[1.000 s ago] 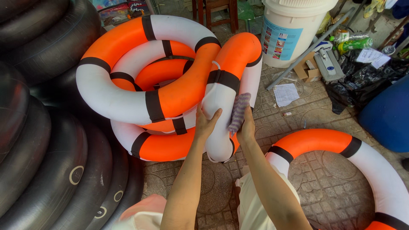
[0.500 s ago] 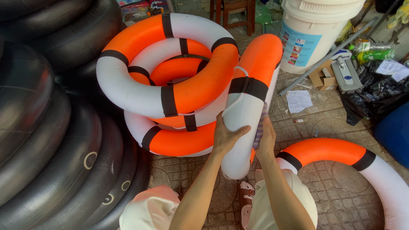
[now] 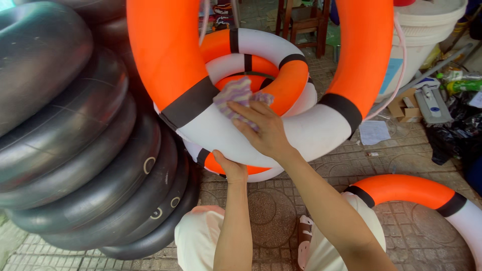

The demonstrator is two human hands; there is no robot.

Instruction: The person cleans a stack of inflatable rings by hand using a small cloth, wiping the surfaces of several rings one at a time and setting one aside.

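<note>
A big orange and white life ring (image 3: 321, 131) with black bands is lifted upright close in front of me. My left hand (image 3: 228, 168) grips its lower white rim from underneath. My right hand (image 3: 261, 129) presses a purple and white cloth (image 3: 236, 95) against the inner side of the white section. Through the ring's hole I see a stack of more orange and white life rings (image 3: 273, 68) leaning behind it.
Black rubber inner tubes (image 3: 75, 150) are piled high on the left. Another orange and white ring (image 3: 427, 193) lies on the brick paving at lower right. A white bucket (image 3: 427, 40), tools, a black bag and paper scraps sit at right. A wooden stool (image 3: 304, 20) stands behind.
The ring I hold has been lifted and turned to face me, now filling the top of the view. My right hand has moved with the cloth onto its inner white part.
</note>
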